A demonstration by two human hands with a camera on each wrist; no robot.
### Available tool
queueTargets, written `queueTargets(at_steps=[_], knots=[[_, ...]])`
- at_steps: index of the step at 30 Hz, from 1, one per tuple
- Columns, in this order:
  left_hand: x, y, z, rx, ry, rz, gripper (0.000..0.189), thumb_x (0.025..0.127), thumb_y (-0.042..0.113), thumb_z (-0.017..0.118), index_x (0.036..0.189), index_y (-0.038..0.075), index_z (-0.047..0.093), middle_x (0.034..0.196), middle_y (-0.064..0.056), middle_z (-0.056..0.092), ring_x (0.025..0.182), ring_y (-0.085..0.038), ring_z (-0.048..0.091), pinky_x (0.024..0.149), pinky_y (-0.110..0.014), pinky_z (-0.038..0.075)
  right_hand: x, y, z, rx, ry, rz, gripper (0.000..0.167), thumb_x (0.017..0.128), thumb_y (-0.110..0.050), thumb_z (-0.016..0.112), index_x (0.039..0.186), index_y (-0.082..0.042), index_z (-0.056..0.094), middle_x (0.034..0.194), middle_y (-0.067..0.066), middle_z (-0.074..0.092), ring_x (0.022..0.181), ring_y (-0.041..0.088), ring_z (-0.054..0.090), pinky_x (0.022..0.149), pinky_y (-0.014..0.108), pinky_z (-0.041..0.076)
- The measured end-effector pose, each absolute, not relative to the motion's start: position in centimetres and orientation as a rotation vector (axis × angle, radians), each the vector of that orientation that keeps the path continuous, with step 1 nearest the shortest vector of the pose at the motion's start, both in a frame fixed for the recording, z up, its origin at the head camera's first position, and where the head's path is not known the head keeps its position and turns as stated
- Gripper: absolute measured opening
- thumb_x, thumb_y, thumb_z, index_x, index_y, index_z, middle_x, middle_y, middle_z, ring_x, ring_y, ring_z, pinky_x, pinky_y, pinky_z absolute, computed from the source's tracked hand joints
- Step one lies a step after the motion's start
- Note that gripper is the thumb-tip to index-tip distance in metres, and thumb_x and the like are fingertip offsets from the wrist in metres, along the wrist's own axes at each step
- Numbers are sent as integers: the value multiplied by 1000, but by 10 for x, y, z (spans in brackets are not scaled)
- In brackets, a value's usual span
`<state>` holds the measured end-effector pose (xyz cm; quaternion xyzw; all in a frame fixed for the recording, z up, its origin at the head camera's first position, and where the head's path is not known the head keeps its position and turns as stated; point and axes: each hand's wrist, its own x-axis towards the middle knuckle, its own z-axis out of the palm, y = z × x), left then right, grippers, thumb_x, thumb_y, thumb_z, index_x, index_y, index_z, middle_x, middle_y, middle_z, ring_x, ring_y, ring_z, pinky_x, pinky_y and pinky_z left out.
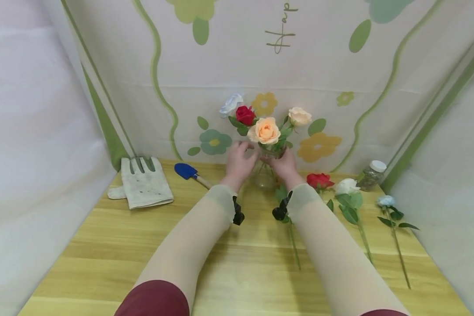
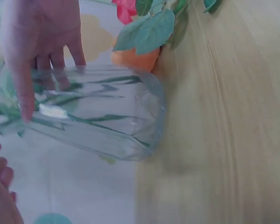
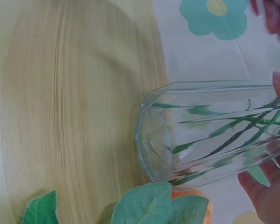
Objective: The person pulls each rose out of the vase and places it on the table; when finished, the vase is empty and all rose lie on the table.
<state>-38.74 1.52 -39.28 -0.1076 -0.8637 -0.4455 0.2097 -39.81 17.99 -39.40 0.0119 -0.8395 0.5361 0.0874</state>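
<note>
A clear glass vase (image 1: 263, 179) stands at the back of the table, with green stems (image 3: 223, 135) slanting inside it. Out of its mouth rise a peach rose (image 1: 267, 131), a paler rose (image 1: 299, 116), a red rose (image 1: 245, 115) and a bluish-white flower (image 1: 231, 105). My right hand (image 1: 285, 166) grips the upper part of the vase from the right, its thumb across the near side of the glass (image 2: 79, 112). My left hand (image 1: 238, 160) is raised beside the rim on the left, fingers loosely bent and holding nothing.
On the right lie a red rose (image 1: 320, 180), a white rose (image 1: 346, 186) and a light blue rose (image 1: 386, 201). An orange flower (image 3: 192, 194) lies beside the vase. A lidded jar (image 1: 372, 176) stands in the back right corner. Leftward are a blue trowel (image 1: 186, 171) and work gloves (image 1: 145, 186).
</note>
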Motion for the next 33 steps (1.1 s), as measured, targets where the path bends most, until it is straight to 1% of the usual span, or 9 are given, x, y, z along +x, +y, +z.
queueTargets(at_steps=[4,6,8,14,18,21,23,29,33], knots=[[-384,21,-376,-339,-2388,-1132,30,90,43,72,100,15,67,90,0,61,80,-16,58,65,-33,49,-400,175,-392,14,-2527,1563,82,81,-26,84,149,-12,39,145,11,48,133,29,43,110,44,34],[-384,25,-367,-303,-2414,-1188,32,89,45,72,101,16,67,86,2,62,75,-14,58,60,-31,48,-402,173,-391,10,-2537,1548,81,82,-24,83,149,-11,40,144,12,49,133,29,44,110,43,34],[-385,29,-360,-244,-2446,-1233,32,90,45,71,100,15,68,85,2,66,73,-14,60,59,-32,49,-402,170,-391,5,-2535,1552,79,82,-20,82,148,-10,40,143,12,50,132,30,44,110,42,35],[-391,36,-349,-221,-2519,-1167,26,94,37,68,96,12,73,89,-2,72,79,-18,65,68,-36,52,-402,168,-390,-5,-2531,1549,77,83,-12,79,149,-10,38,144,13,49,132,30,45,107,42,38],[-393,39,-345,-246,-2521,-1133,24,94,30,65,84,9,71,85,-6,71,76,-21,64,67,-37,52,-401,170,-390,-6,-2555,1502,77,84,-13,78,149,-11,38,143,14,50,131,31,45,106,44,39],[-392,41,-341,-258,-2488,-1185,28,95,29,63,76,8,67,78,-7,69,68,-21,61,61,-37,50,-399,171,-389,-12,-2576,1481,75,84,-16,78,148,-10,40,141,14,51,130,31,46,106,44,38],[-389,43,-334,-278,-2440,-1260,29,97,28,62,77,8,67,77,-6,67,66,-20,57,59,-36,48,-397,173,-388,-28,-2583,1493,75,85,-19,78,148,-11,39,142,13,50,131,31,45,107,44,38],[-375,43,-291,-348,-2271,-1429,26,98,32,62,96,8,72,78,-4,66,66,-17,57,60,-33,49,-389,175,-384,-120,-2581,1573,82,84,-30,81,150,-13,35,147,12,45,134,31,41,109,45,36],[-365,37,-252,-413,-2149,-1455,28,96,34,66,95,6,71,72,-5,63,60,-18,55,56,-30,47,-386,175,-384,-102,-2581,1599,84,85,-34,80,152,-15,32,151,10,41,137,31,38,109,47,35]])
